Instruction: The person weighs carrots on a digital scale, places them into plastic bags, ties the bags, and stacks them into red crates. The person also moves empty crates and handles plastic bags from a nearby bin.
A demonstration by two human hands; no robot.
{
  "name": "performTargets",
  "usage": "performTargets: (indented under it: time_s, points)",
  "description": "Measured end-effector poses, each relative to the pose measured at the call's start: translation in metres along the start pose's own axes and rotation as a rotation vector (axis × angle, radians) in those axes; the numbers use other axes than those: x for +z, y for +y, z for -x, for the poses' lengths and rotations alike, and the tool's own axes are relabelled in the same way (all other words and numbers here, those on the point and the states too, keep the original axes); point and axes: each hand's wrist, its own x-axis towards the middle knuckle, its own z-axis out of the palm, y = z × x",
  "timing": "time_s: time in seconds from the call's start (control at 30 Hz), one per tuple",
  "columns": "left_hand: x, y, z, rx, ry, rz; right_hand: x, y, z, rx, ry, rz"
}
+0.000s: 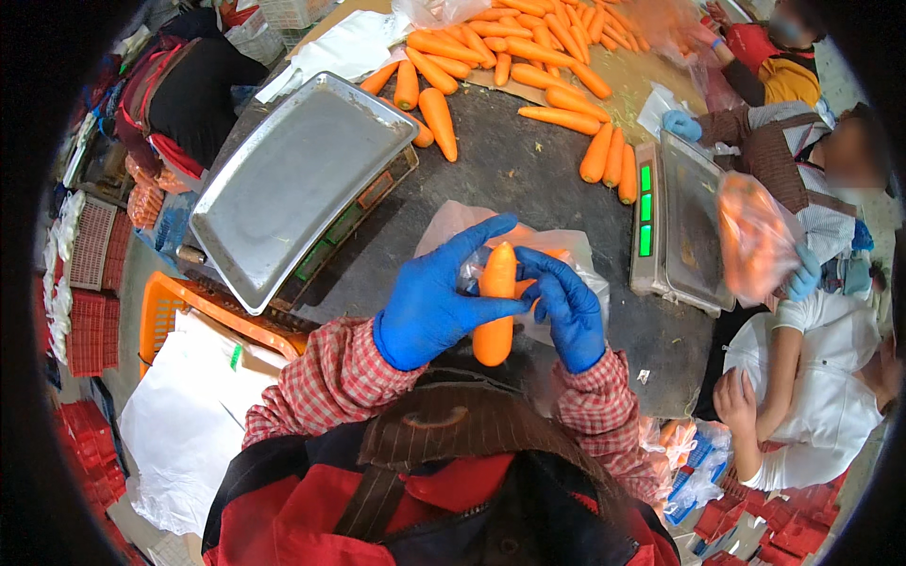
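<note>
My left hand (447,293), in a blue glove, is closed around a carrot (494,339) that stands out lengthwise in front of my chest. My right hand (566,301), gloved in blue too, is beside the carrot's upper part with its fingers bent; whether it grips anything I cannot tell. Under and behind both hands lies a clear plastic bag (577,249) with carrots in it, partly hidden by the gloves. The bag rests on the dark tabletop (524,173).
A scale with a metal tray (297,177) stands at left, a heap of carrots (538,49) at the back. At right, a co-worker's gloved hand (803,274) holds a bag of carrots (754,237) by another scale (686,226). An orange crate (157,304) is at lower left.
</note>
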Motion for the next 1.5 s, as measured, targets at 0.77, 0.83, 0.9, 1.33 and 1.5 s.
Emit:
performTargets:
  time_s: [0.77,0.83,0.9,1.33,1.5]
  points:
    - [0.017,-0.019,0.016,-0.078,-0.341,-0.137,0.0,-0.045,0.015,-0.106,0.459,-0.192]
    - [0.018,-0.017,0.018,-0.087,-0.366,-0.17,-0.003,-0.044,0.014,-0.098,0.474,-0.181]
    - [0.018,-0.017,0.018,-0.107,-0.364,-0.146,-0.005,-0.045,0.013,-0.108,0.443,-0.243]
    - [0.017,-0.021,0.02,-0.114,-0.306,-0.129,0.003,-0.049,0.013,-0.074,0.33,-0.147]
    - [0.016,-0.022,0.019,-0.165,-0.349,-0.076,0.004,-0.049,0.014,-0.076,0.338,-0.179]
